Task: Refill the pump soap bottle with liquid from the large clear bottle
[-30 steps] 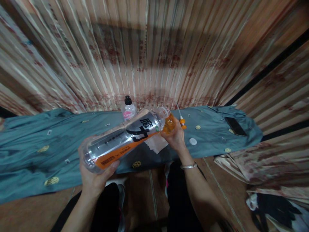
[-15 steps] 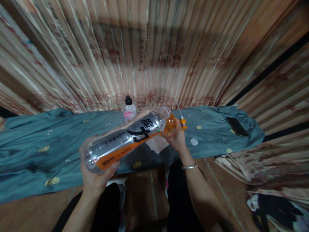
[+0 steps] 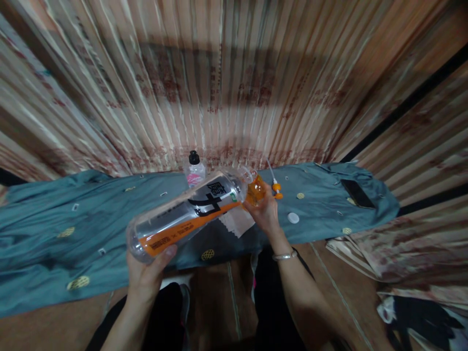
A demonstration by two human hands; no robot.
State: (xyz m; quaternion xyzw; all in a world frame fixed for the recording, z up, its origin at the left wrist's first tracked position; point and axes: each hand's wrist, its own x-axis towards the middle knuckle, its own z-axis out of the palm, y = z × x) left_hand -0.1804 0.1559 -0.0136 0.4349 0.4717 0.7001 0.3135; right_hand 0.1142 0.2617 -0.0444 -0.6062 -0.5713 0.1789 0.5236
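A large clear bottle [image 3: 190, 209] with a silver and orange label lies tilted in my left hand [image 3: 148, 268], which grips its base end. Its open mouth points right, over a small orange bottle [image 3: 256, 190]. My right hand [image 3: 266, 209] is wrapped round that orange bottle, close to the big bottle's neck. Whether the two mouths touch is unclear. Just right of my right hand, an orange and white pump top [image 3: 277, 189] with a thin tube rests on the cloth. Beneath the bottles lies a pale paper tissue [image 3: 237, 221]. A white round cap [image 3: 293, 217] sits further right.
A small bottle with a black cap [image 3: 194, 158] stands at the cloth's back edge. A black phone [image 3: 357, 193] lies on the right of the teal cloth [image 3: 120, 204]. Striped curtains [image 3: 234, 83] hang behind.
The large bottle's base end has rolled and shifted slightly in my left hand, so its label faces a little differently. Both hands keep their holds. The view has moved slightly.
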